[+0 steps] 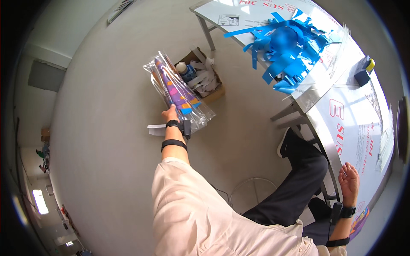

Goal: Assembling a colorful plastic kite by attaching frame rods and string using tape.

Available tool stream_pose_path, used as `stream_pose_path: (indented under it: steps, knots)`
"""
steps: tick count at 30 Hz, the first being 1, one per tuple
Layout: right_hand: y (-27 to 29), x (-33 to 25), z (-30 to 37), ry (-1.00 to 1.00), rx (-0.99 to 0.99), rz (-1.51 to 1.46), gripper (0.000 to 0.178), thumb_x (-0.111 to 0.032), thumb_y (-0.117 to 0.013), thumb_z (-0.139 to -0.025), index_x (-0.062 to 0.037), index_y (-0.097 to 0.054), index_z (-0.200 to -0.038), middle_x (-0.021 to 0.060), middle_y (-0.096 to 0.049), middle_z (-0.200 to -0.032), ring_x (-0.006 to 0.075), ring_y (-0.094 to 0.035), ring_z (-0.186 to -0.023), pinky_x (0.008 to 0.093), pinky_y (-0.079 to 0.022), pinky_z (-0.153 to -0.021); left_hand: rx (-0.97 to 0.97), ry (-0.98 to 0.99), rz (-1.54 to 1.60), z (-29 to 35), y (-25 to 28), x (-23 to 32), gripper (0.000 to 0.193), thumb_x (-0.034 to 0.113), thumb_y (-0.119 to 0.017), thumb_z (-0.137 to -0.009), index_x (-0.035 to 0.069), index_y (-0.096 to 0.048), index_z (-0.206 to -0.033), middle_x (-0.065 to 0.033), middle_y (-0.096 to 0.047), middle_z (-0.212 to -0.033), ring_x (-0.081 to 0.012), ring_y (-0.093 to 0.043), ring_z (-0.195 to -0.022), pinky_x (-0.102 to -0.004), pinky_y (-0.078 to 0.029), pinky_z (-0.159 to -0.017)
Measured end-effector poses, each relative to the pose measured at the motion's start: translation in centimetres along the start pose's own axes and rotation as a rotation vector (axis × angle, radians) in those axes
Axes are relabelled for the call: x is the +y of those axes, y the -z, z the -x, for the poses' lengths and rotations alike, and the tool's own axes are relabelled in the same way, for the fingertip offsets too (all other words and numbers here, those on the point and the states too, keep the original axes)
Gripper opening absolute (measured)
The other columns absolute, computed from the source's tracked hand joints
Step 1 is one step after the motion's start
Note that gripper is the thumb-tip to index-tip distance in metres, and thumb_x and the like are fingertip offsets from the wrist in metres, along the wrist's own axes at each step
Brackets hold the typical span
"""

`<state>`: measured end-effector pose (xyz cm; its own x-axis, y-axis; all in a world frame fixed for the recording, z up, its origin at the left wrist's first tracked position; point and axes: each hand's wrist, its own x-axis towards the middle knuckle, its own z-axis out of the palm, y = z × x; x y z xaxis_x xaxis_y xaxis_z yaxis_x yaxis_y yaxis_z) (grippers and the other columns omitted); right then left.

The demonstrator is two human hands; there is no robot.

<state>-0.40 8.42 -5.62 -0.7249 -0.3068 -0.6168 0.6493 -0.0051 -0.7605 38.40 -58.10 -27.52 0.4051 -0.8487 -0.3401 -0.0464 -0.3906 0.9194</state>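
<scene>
My left arm stretches out over the floor, and my left hand grips the near end of a clear plastic bag. Inside the bag shows a purple, cone-like patterned piece with orange, pink and blue patches. The bag overlaps the left side of a cardboard box. White scraps and a blue container with a white top lie in that box. My right hand is held palm up at the metal table's edge, fingers apart with nothing in them.
A pile of blue strips covers part of the film-covered metal table. Farther right stands a small dark block with a yellow part. A purple and orange piece shows beside my right forearm. Table legs stand near my shoe.
</scene>
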Motion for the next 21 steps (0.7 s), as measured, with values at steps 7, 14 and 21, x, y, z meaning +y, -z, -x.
stream_pose_path:
  steps: [7, 14, 21]
  knots:
    - [-1.2, 0.0, 1.0, 0.019, 0.117, 0.0, 0.02, -0.007, -0.055, -0.087, 0.0007, -0.055, -0.105, 0.0093, -0.064, -0.088, 0.0158, -0.063, -0.074, 0.0242, -0.052, -0.065, -0.309, -0.078, -0.192, 8.6, -0.5, -3.0, 0.013, 0.006, -0.062, -0.078, -0.002, -0.06, -0.088, -0.008, -0.062, -0.075, -0.0132, -0.057, -0.059, -0.026, -0.043, -0.049]
    - [4.9, 0.6, 1.5, 0.079, 0.227, -0.152, 0.017, -0.006, -0.055, -0.086, -0.0005, -0.058, -0.102, 0.0105, -0.066, -0.086, 0.0157, -0.065, -0.072, 0.0255, -0.054, -0.063, -1.004, -0.401, -0.227, 34.8, -7.4, 2.1, 0.015, 0.004, -0.056, -0.087, -0.003, -0.058, -0.1, -0.0085, -0.067, -0.08, -0.0121, -0.064, -0.066, -0.0212, -0.049, -0.055]
    - [10.3, 1.6, 1.6, 0.303, 0.407, 0.037, 0.012, -0.01, -0.058, -0.086, -0.0006, -0.062, -0.093, 0.0085, -0.067, -0.08, 0.0119, -0.064, -0.07, 0.0215, -0.051, -0.06, -1.46, -1.234, -0.4, 54.8, -16.1, 5.6, 0.021, 0.005, -0.065, -0.078, -0.002, -0.061, -0.097, -0.0138, -0.062, -0.094, -0.0219, -0.061, -0.083, -0.0288, -0.048, -0.072]
